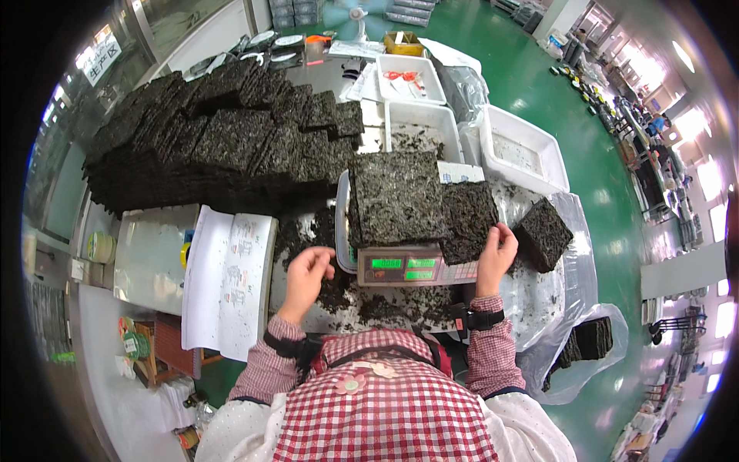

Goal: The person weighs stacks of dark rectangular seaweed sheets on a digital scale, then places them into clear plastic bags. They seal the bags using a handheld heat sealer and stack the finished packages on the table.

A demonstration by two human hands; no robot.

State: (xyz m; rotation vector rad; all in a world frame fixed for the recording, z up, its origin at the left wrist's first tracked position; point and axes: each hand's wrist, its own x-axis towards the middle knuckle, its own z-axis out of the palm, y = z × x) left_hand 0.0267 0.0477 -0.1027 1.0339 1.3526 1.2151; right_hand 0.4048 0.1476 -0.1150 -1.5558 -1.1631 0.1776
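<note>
Dark dried seaweed sheets (395, 199) lie stacked over the pan of a digital scale (402, 265), whose green displays are lit. A smaller dark seaweed piece (469, 216) overlaps the stack's right side. My right hand (497, 254) pinches that piece at its right edge between thumb and fingers. My left hand (309, 277) is raised left of the scale, fingers loosely curled, with nothing visible in it. Long rows of stacked seaweed (231, 138) fill the back left of the table. Another block of seaweed (544, 234) rests to the right of my right hand.
White plastic bins (522, 147) stand at the back right, some holding crumbs. Printed white sheets (242, 283) lie at the left. A plastic bag (606, 369) with seaweed is at the lower right. Behind the table are a fan (358, 14) and a yellow box (403, 43).
</note>
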